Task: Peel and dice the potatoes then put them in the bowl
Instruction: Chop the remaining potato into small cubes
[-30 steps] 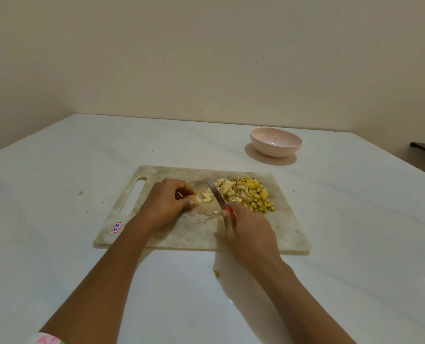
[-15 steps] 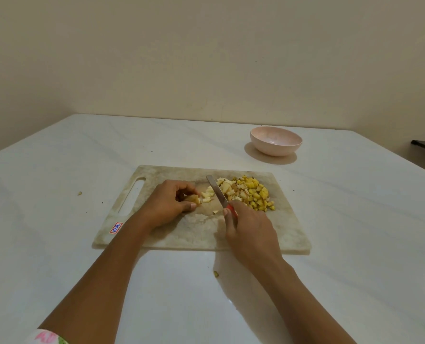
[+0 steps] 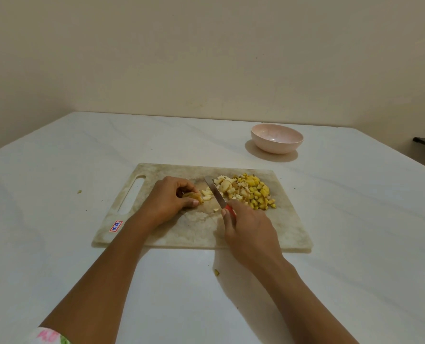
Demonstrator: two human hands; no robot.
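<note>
- We see a pale surface (image 3: pixel 82 244) carrying a cutting board (image 3: pixel 281 227). Its handle slot is on the left, and a sticker (image 3: pixel 116 226) sits by the near left corner.
- A pink bowl (image 3: pixel 276 147) stands beyond the board's far right corner, well apart from both hands.
- A heap of diced potato (image 3: pixel 253 192) lies on the board's right half, just right of the knife (image 3: pixel 215 192). A few pale cut bits (image 3: pixel 206 193) lie left of the blade.
- One small scrap (image 3: pixel 216 272) lies on the surface near the board's front edge.
- Both forearms reach in from the near side and meet over the board's middle.
- The left grip (image 3: pixel 168 202) rests knuckles-up on the board, its fingers and thumb curled around a potato piece (image 3: pixel 193 195).
- The right grip (image 3: pixel 251 234) is clamped on the knife's red handle. The blade angles away and leftward between the bits and the heap; we cannot tell whether its edge touches the board.
</note>
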